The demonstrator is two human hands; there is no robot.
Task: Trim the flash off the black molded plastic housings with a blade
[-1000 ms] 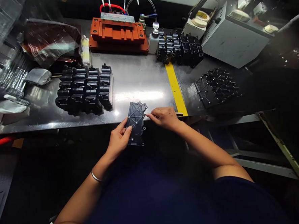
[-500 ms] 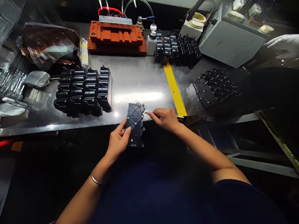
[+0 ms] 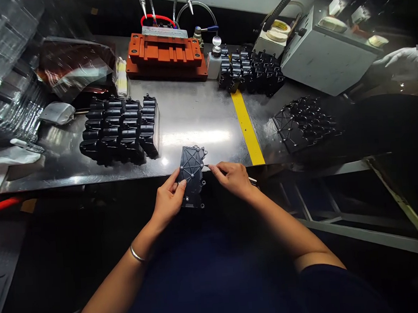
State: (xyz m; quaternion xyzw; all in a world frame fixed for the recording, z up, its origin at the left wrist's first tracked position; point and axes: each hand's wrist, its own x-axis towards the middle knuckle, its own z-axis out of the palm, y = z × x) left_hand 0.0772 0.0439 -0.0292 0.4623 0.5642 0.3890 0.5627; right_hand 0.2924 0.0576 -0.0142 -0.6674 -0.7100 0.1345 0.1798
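My left hand [image 3: 169, 195] grips a flat black plastic cover [image 3: 192, 163] by its left edge, thumb on top. The cover has a raised crossed-rib pattern, small round bosses and a jagged right edge. It is held at the bench's front edge, its lower half out over the floor. Closed in a pinch, my right hand [image 3: 234, 177] holds a slim knife-like tool [image 3: 253, 180]; its back end pokes out behind the hand. The thin tip is at the cover's right edge, about mid-height. Most of the tool is hidden by my fingers.
Stacked black parts [image 3: 120, 131] stand on the metal bench to the left, more black parts [image 3: 249, 71] at the back, others [image 3: 304, 122] at right. An orange fixture [image 3: 165, 55], a dispenser bottle [image 3: 214, 61], yellow tape [image 3: 247, 126], a grey box [image 3: 330, 50] and another person's gloved hand [image 3: 401, 62] also show.
The tool's tip and my right hand have moved slightly down along the cover's right edge. My left hand keeps its grip on the cover. The whole view has shifted a little.
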